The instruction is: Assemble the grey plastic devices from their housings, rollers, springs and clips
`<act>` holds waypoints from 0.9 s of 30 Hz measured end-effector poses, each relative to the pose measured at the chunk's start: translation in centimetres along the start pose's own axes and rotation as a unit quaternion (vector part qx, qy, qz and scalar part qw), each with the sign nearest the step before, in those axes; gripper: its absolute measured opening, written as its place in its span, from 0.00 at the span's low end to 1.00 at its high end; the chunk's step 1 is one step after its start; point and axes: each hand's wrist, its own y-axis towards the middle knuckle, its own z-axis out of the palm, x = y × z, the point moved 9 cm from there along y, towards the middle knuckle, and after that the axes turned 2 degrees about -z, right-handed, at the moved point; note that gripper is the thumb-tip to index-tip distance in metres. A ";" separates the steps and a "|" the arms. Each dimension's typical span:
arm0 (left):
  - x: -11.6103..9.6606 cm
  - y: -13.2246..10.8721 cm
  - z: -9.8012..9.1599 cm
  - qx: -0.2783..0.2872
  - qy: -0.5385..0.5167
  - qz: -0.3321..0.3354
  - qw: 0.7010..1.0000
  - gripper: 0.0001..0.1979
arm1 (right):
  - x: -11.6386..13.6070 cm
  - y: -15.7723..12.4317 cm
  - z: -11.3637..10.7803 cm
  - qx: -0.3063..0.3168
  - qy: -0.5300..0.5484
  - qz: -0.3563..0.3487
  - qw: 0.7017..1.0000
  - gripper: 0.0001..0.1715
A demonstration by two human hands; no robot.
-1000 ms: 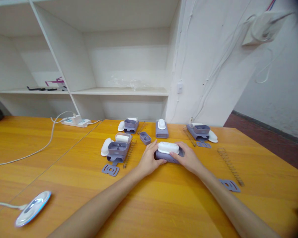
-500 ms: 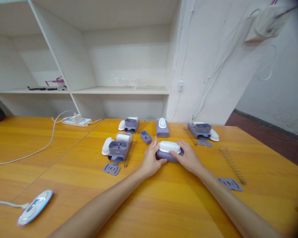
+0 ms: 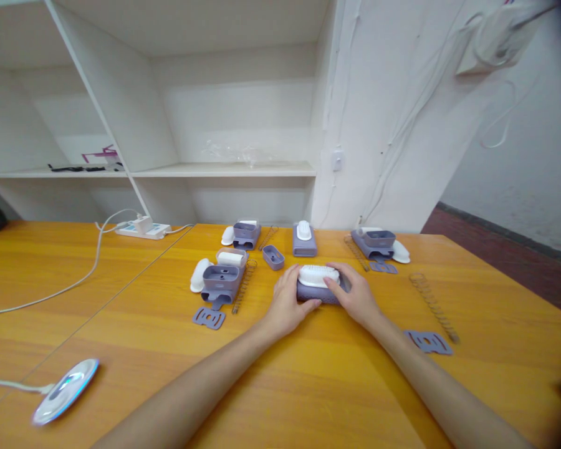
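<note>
A purple plastic case with a white ribbed top [image 3: 316, 280] rests on the orange table [image 3: 308, 386] in the middle. My left hand [image 3: 287, 302] grips its left end, thumb under the front edge. My right hand [image 3: 355, 296] wraps its right end, thumb on the white top. Both hands are closed on this piece.
Similar purple and white parts lie behind: a stack [image 3: 220, 277] at left, a finished unit [image 3: 304, 239], another set [image 3: 378, 243] at right. Springs [image 3: 432, 302] and flat purple plates [image 3: 427, 342] lie around. A power strip [image 3: 143, 229] and a round disc [image 3: 65, 390] sit left.
Both hands have stayed on the purple case. The right thumb has shifted onto the white top and the left fingers have closed in a little.
</note>
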 end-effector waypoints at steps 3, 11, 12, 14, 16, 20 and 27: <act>0.4 -0.1 -0.4 -0.023 0.003 -0.008 1.000 0.43 | 0.8 -0.2 -0.6 -0.015 0.017 -0.021 1.000 0.16; 0.9 0.0 -0.4 -0.029 -0.039 -0.020 0.999 0.49 | 0.4 -0.6 -0.5 -0.006 0.028 -0.001 1.000 0.19; 0.8 0.0 -0.5 -0.035 -0.046 -0.020 0.998 0.48 | 0.3 -0.6 -0.5 -0.007 0.028 0.000 1.000 0.19; 0.5 -0.1 -0.8 -0.044 -0.057 -0.020 0.997 0.47 | 0.3 -0.6 -0.5 -0.009 0.030 0.000 1.000 0.19; 0.2 -0.1 -1.2 -0.053 -0.061 -0.011 0.997 0.40 | 0.3 -0.6 -0.5 -0.008 0.028 -0.002 1.000 0.19; -0.2 0.4 -3.5 -0.109 0.001 0.025 0.994 0.24 | 0.5 -0.6 -0.6 -0.004 0.008 -0.011 1.000 0.20; -0.3 1.1 -5.9 -0.142 0.149 0.049 0.977 0.14 | 0.4 -0.8 -2.3 -0.059 -0.001 0.011 0.998 0.22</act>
